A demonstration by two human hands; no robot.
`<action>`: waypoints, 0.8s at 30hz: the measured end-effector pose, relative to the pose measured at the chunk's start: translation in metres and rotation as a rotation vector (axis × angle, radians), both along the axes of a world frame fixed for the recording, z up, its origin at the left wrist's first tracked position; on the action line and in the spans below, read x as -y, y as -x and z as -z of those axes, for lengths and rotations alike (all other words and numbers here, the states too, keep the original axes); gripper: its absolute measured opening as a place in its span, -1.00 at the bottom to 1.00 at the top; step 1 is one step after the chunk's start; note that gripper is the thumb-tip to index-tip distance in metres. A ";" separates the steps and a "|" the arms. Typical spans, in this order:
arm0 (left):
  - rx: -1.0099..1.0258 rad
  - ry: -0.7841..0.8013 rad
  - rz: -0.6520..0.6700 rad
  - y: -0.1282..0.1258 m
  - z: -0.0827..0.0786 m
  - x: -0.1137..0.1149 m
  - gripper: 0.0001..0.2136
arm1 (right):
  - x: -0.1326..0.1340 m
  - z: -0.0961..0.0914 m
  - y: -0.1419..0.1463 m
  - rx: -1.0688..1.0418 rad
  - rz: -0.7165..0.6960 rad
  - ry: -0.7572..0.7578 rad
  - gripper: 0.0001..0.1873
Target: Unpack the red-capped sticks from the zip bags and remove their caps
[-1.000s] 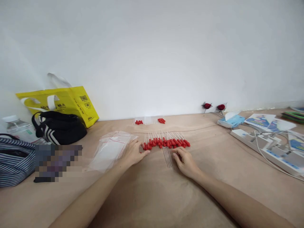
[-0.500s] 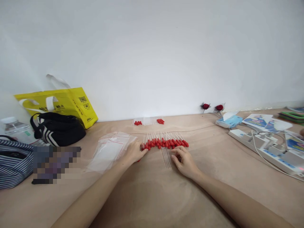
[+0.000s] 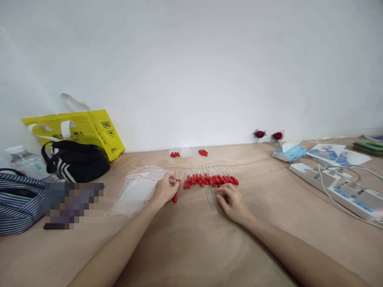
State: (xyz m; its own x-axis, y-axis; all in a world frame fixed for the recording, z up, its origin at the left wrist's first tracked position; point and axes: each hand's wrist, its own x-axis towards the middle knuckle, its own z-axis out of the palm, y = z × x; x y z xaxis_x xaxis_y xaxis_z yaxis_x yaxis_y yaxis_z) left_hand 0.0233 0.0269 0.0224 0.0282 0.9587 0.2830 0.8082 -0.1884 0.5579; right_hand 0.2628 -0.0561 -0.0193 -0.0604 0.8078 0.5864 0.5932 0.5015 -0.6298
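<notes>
A row of glass droppers with red rubber bulbs [image 3: 209, 179] lies on the table, most tubes pointing toward the wall. Several bare tubes [image 3: 210, 198] point toward me. My left hand [image 3: 165, 189] is just left of the row, fingers closed in a pinch on a dropper [image 3: 178, 181] with a red bulb. Below those fingertips shows another red bulb [image 3: 175, 197]. My right hand [image 3: 233, 203] rests at the row's near right side, fingers bent, thumb apart from them, nothing visible in it. Under my left wrist area are clear zip bags [image 3: 136, 189].
Two bags with red bulbs [image 3: 188, 152] lie by the wall. To the left are a yellow bag [image 3: 98, 129], a black pouch [image 3: 80, 161] and a striped bag [image 3: 20, 203]. A white power strip [image 3: 338, 191], tissues [image 3: 289, 151] and two red roses [image 3: 277, 136] are on the right.
My left hand has moved slightly left and away from the row, with a dropper at its fingertips. A gap now shows beside the row's left end. My right hand stays put.
</notes>
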 end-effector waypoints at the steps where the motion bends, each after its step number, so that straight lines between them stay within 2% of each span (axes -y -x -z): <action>1: 0.025 0.000 -0.025 0.001 0.001 -0.001 -0.89 | 0.000 0.000 0.000 0.001 0.002 0.004 -0.84; 6: 0.167 -0.012 -0.106 0.008 0.003 -0.004 -0.87 | 0.000 0.000 0.000 -0.005 0.001 0.005 -0.84; 10: 0.260 -0.054 -0.081 0.010 0.000 0.014 -0.87 | 0.000 0.001 -0.001 0.037 -0.007 -0.059 -0.84; 14: 0.294 -0.094 0.214 0.008 0.006 0.043 -0.89 | 0.005 -0.005 0.004 0.204 0.013 -0.248 -0.70; 18: 0.081 -0.158 0.480 0.005 0.018 0.062 -0.91 | 0.012 -0.013 0.014 0.444 -0.015 -0.339 -0.54; 20: -0.004 -0.191 0.568 0.002 0.021 0.068 -0.90 | 0.013 -0.014 0.019 0.506 -0.046 -0.347 -0.58; 24: -0.039 -0.212 0.677 -0.003 0.022 0.074 -0.90 | 0.011 -0.010 0.022 0.514 -0.082 -0.342 -0.83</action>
State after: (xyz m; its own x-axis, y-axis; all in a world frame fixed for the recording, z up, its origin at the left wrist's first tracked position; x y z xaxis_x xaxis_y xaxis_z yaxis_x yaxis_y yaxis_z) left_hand 0.0262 -0.0472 0.0000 0.6122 0.6516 0.4480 0.4942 -0.7576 0.4265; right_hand 0.2404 -0.0667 -0.0093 -0.4574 0.5598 0.6909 0.7287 0.6813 -0.0696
